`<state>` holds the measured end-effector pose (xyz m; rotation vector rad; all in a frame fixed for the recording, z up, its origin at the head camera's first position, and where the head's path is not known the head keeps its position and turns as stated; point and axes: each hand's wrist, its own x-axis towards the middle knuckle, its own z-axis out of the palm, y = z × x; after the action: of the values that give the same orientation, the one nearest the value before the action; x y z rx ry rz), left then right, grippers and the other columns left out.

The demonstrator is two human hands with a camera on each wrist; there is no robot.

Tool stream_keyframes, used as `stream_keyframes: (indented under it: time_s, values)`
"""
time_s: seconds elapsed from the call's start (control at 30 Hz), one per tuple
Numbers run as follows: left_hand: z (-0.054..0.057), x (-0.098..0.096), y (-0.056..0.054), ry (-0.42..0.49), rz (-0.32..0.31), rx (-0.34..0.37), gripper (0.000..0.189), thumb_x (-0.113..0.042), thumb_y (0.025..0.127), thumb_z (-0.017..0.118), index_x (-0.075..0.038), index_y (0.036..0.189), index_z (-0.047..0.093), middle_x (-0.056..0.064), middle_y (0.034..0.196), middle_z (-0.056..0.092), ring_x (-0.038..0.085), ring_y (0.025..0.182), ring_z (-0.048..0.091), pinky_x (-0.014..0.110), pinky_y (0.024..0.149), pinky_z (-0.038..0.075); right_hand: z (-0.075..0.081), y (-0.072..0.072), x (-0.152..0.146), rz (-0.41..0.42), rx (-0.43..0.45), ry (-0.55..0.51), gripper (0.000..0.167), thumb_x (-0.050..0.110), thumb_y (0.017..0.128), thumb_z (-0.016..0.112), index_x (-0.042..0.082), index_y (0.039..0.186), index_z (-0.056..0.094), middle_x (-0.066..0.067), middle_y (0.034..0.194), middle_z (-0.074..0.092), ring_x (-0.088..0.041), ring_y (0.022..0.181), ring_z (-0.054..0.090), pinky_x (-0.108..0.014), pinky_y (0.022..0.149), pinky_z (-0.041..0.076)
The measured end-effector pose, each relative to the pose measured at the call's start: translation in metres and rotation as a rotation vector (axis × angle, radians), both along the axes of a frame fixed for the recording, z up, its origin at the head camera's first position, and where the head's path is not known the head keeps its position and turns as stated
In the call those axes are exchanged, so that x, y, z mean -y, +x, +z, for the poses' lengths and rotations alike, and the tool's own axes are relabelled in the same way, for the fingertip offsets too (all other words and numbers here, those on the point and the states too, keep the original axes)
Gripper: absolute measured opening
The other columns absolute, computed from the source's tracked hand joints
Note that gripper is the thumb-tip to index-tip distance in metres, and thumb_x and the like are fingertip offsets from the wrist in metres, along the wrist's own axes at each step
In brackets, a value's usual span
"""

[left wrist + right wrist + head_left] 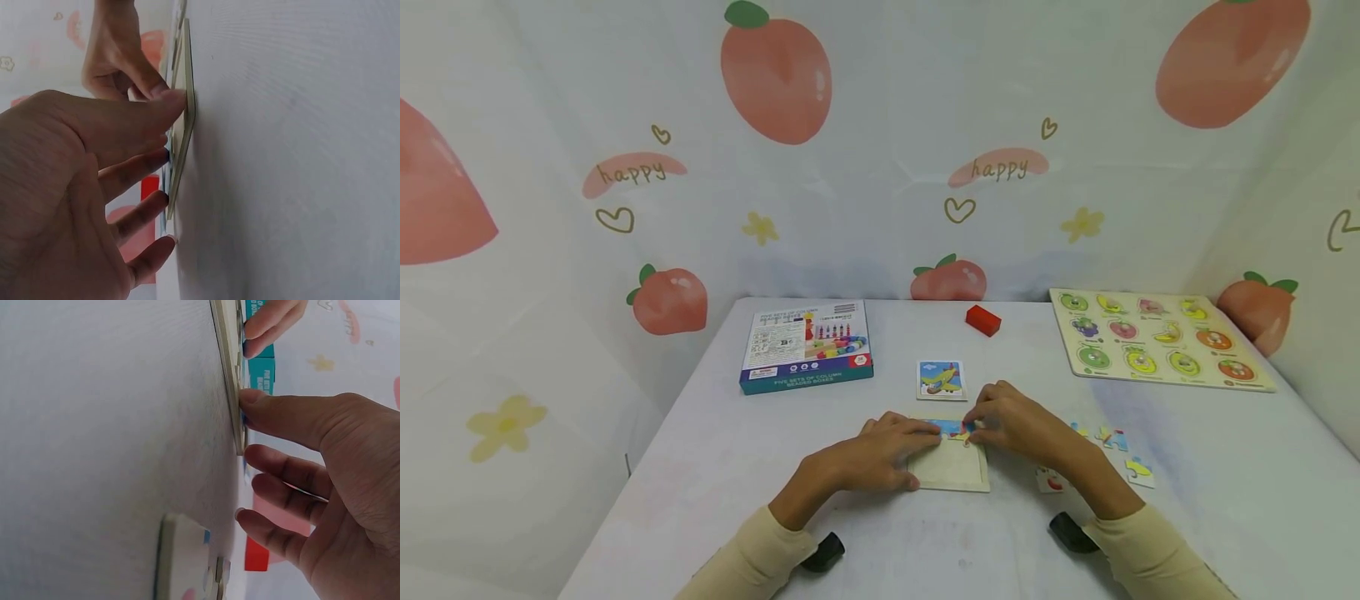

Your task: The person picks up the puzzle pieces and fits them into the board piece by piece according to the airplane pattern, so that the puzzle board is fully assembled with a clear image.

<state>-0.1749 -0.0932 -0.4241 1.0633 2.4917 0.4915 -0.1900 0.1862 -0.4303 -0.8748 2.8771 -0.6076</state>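
Observation:
A shallow wooden puzzle tray lies near the middle of the table, with blue puzzle pieces along its far side. My left hand holds the tray's left side, thumb at the near corner and fingers toward the far edge. At the tray's far right corner my right hand pinches a small puzzle piece, mostly covered by the fingers. In the right wrist view, the thumb rests at the tray's edge. Just beyond the tray lies a square airplane picture.
Several loose puzzle pieces lie right of the tray, some partly behind the right forearm. A boxed bead set stands at the back left. A red block sits at the back, and a fruit puzzle board at the back right.

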Motion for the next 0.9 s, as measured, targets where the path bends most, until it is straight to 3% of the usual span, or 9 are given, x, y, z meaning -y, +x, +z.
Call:
stream_keyframes:
  time_s: [0.3, 0.6, 0.9]
  values:
    - [0.004, -0.012, -0.001, 0.007, -0.038, -0.008, 0.069, -0.024, 0.098, 0.076, -0.029, 0.16, 0.049, -0.018, 0.167, 0.039, 0.018, 0.147, 0.036, 0.037, 0.108, 0.037, -0.001, -0.002, 0.002, -0.015, 0.025, -0.004, 0.02, 0.027, 0.091, 0.086, 0.02, 0.109, 0.083, 0.005, 0.107, 0.067, -0.019, 0.109, 0.057, -0.04, 0.094, 0.057]
    - [0.007, -0.021, -0.002, -0.079, -0.102, 0.004, 0.076, -0.011, 0.099, 0.064, -0.034, 0.166, 0.037, -0.019, 0.172, 0.029, 0.026, 0.151, 0.031, 0.04, 0.109, 0.035, -0.005, -0.004, 0.002, -0.027, 0.033, -0.017, 0.019, 0.026, 0.092, 0.085, 0.019, 0.11, 0.082, 0.005, 0.107, 0.067, -0.019, 0.109, 0.057, -0.043, 0.096, 0.056]
    - [0.007, -0.025, -0.001, -0.094, -0.096, 0.008, 0.08, -0.009, 0.097, 0.063, -0.033, 0.167, 0.034, -0.018, 0.173, 0.027, 0.026, 0.15, 0.031, 0.04, 0.109, 0.035, -0.001, 0.001, -0.008, -0.035, 0.045, -0.015, 0.028, 0.028, 0.093, 0.083, 0.014, 0.117, 0.08, 0.004, 0.111, 0.069, -0.02, 0.11, 0.058, -0.044, 0.097, 0.055]
